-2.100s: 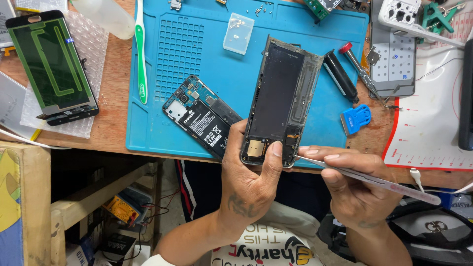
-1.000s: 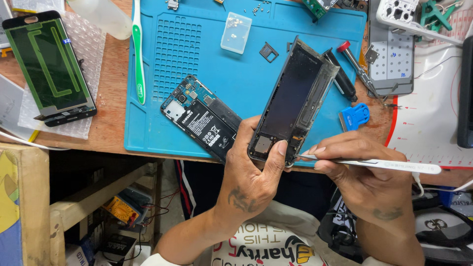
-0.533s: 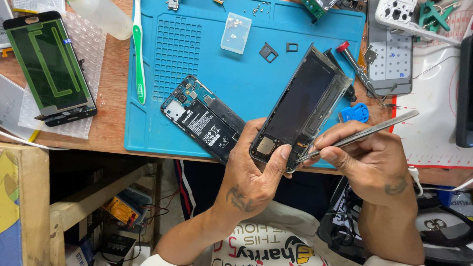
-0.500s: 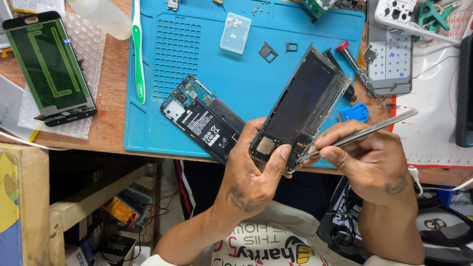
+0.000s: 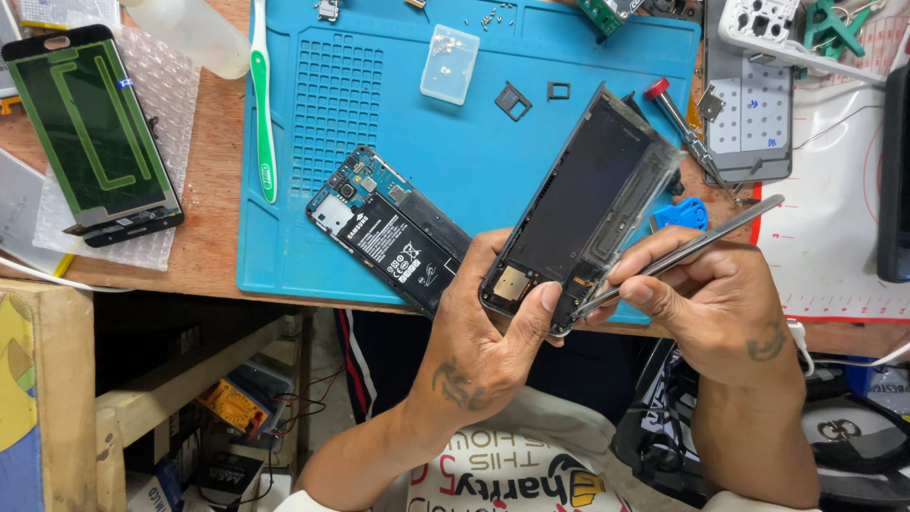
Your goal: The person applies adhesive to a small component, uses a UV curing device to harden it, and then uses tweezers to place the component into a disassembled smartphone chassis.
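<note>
Single view only: head-worn camera, looking steeply down over the front edge of the desk (image 5: 213,242). Nothing to cross-check against, so no shared coverage.

Facing: away from the wearer's body, with the far side of the desk at frame top and the wearer's lap and shirt at frame bottom.

Range: close. Left hand (image 5: 488,337) and right hand (image 5: 706,299) sit in the lower centre, forearms entering from the bottom edge.

Coverage: blue work mat (image 5: 379,114) fills the upper middle and is cut off at the top. Left edge catches a wooden shelf (image 5: 47,379) below desk level; right edge clips a white mat (image 5: 834,218).
</note>
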